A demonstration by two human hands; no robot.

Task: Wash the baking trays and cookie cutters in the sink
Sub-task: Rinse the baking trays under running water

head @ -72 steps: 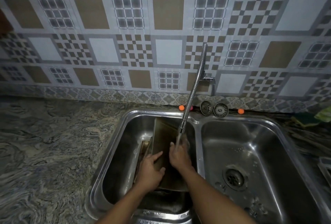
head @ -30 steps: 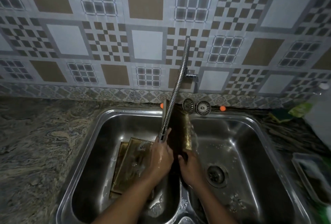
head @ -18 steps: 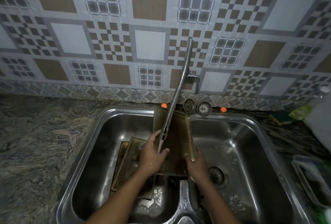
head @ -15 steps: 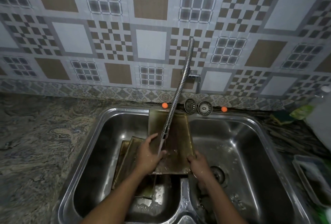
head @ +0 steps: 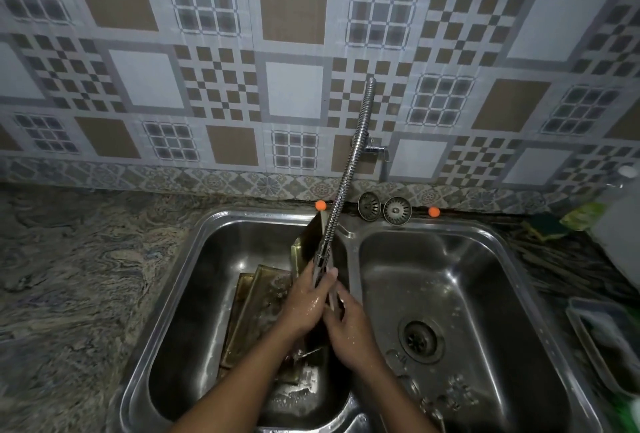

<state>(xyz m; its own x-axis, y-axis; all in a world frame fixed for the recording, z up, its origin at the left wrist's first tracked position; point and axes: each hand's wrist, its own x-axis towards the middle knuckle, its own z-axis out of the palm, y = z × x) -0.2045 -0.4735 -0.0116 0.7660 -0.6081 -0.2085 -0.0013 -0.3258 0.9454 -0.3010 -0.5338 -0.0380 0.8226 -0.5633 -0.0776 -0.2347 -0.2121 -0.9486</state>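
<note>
Checkered tile wall [head: 294, 93], double sink [head: 259, 215], and in the left basin [head: 221, 266] a baking tray [head: 307, 237] stands on edge under the faucet [head: 343, 183], left hand [head: 310, 306] pressed flat on it, right hand [head: 351, 323] seemingly gripping it.

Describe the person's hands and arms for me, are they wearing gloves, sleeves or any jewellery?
The left hand and right hand are bare: no gloves, rings, watch or bracelet visible. Both forearms are uncovered, with no sleeve in view. Water droplets glisten on the backs of both hands.
</note>
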